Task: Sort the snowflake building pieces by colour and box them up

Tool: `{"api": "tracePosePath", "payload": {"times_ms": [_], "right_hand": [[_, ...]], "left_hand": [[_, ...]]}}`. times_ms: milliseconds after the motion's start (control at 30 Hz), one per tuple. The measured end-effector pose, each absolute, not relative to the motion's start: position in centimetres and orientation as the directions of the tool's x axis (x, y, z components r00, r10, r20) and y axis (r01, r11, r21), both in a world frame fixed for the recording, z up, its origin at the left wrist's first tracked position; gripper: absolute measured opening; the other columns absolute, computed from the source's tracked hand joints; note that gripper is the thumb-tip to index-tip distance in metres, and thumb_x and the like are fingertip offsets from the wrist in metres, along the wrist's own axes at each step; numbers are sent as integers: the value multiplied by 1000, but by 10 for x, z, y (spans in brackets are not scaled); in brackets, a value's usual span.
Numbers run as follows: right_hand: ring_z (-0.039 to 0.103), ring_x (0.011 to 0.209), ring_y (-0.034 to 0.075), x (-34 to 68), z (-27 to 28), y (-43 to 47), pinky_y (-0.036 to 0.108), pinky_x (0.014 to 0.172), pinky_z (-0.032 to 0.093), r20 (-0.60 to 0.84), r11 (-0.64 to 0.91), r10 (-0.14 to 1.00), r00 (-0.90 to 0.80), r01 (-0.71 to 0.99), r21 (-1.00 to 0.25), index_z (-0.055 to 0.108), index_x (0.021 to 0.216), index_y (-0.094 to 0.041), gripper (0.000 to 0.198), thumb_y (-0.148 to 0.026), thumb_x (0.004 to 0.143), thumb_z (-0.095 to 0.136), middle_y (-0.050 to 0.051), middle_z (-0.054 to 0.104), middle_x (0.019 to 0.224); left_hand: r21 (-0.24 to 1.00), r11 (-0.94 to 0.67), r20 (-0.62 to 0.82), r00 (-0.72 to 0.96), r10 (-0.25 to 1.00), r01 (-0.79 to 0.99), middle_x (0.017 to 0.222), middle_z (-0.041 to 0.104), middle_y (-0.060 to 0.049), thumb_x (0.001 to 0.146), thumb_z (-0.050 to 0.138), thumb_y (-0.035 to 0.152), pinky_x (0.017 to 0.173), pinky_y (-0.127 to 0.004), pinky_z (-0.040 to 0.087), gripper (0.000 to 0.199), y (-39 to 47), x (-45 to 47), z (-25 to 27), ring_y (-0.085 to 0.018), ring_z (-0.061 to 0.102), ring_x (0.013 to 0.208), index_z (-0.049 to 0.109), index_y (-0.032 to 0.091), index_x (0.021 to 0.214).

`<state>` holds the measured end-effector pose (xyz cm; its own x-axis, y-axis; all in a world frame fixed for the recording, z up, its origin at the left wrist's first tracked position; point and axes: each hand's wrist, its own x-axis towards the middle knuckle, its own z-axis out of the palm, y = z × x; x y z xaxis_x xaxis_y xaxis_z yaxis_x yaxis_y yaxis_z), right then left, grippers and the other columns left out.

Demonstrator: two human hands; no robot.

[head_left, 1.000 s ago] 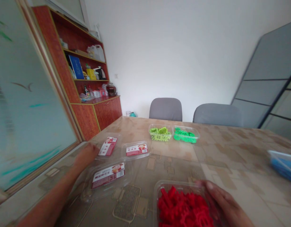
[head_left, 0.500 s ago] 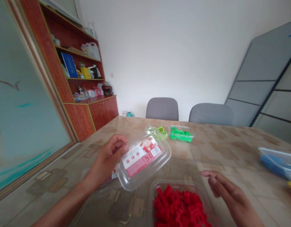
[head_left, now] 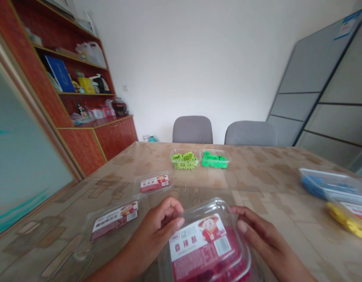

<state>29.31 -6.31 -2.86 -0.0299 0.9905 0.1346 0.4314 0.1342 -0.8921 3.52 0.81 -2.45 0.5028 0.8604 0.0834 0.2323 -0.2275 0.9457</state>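
Observation:
A clear plastic lid [head_left: 200, 250] with a red-and-white label lies tilted over the tub of red plastic pieces [head_left: 242, 270] in front of me. My left hand [head_left: 166, 219] pinches the lid's left edge between thumb and fingers. On the opposite side, my right hand [head_left: 257, 231] has its thumb and fingers closed on the lid's right edge. Through the clear plastic the red pieces show, partly covered by the label. Whether the lid's rim sits on the tub all round I cannot tell.
Two more labelled lids, a nearer lid [head_left: 114, 219] and a farther lid [head_left: 154, 183], lie at left. Tubs of yellow-green pieces [head_left: 184, 160] and green pieces [head_left: 214, 159] stand at the back. At right are blue pieces [head_left: 322, 186] and yellow pieces [head_left: 348, 221] in lidded tubs.
My left hand has brought the lid right and down over the red pieces. My right hand has moved in and taken its right edge. The view has turned slightly right.

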Motion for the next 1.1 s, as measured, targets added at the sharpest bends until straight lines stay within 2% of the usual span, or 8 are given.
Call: {"api": "tracePosePath", "payload": {"times_ms": [100, 233, 333, 400, 500, 633, 867, 1100], "right_hand": [[59, 66, 18, 294, -35, -63, 25, 57, 45, 128, 170, 985, -118, 485, -858, 52, 126, -20, 41, -42, 93, 39, 0, 60, 70], [51, 52, 14, 304, -51, -61, 24, 49, 34, 98, 110, 994, -57, 682, -723, 43, 134, -15, 49, -30, 87, 43, -4, 53, 59], [50, 49, 15, 309, -59, -61, 25, 48, 31, 53, 48, 998, -18, 752, -657, 47, 131, -14, 51, -29, 83, 43, -5, 52, 54], [51, 49, 15, 309, -60, -60, 25, 48, 30, 35, 27, 999, -5, 753, -657, 49, 130, -15, 50, -32, 84, 42, -4, 53, 54], [56, 52, 17, 304, -57, -61, 26, 50, 34, 4, -12, 1000, 22, 708, -706, 50, 126, -19, 47, -38, 84, 43, -3, 57, 57], [62, 61, 21, 296, -54, -61, 28, 58, 43, -61, -83, 996, 59, 556, -827, 49, 126, -23, 45, -44, 86, 40, -1, 65, 63], [63, 65, 23, 296, -63, -53, 29, 59, 46, -98, -91, 995, 0, 374, -923, 49, 121, -25, 44, -52, 87, 41, -2, 65, 62], [58, 61, 16, 299, -79, -38, 25, 56, 45, -23, -27, 999, 24, 212, -977, 55, 91, -23, 41, -63, 83, 47, -2, 63, 67]], "left_hand": [[923, -280, 112, 512, 852, 264, 72, 51, 3, 86, 49, 30, 59, -22, 36, 9, 7, 37, -29, -14, 48, 67, 50, 21, 88], [850, -339, 136, 453, 881, 403, 84, 55, 1, 79, 58, 25, 66, -23, 39, 17, 14, 30, -36, -15, 51, 74, 54, 20, 95], [861, -259, 28, 469, 883, 438, 81, 55, 1, 78, 60, 30, 60, -21, 39, 19, 15, 24, -43, -14, 52, 72, 54, 19, 93], [920, -93, -121, 501, 857, 381, 70, 52, 4, 82, 55, 38, 48, -19, 34, 21, 13, 23, -47, -11, 47, 57, 52, 19, 91], [955, 166, -276, 526, 805, 246, 60, 46, 6, 80, 54, 46, 37, -17, 26, 29, 10, 27, -51, -7, 35, 43, 50, 19, 91], [954, 284, -296, 462, 836, 98, 54, 43, 7, 72, 63, 47, 36, -15, 29, 35, 8, 35, -57, -7, 35, 43, 50, 18, 86], [973, 214, -227, 437, 870, 80, 48, 40, 9, 71, 60, 61, 32, -15, 25, 45, 7, 40, -72, -7, 31, 37, 52, 19, 85], [968, 224, -251, 413, 875, 113, 47, 41, 8, 69, 61, 63, 32, -15, 25, 49, 8, 40, -65, -7, 33, 36, 56, 18, 86]]}}
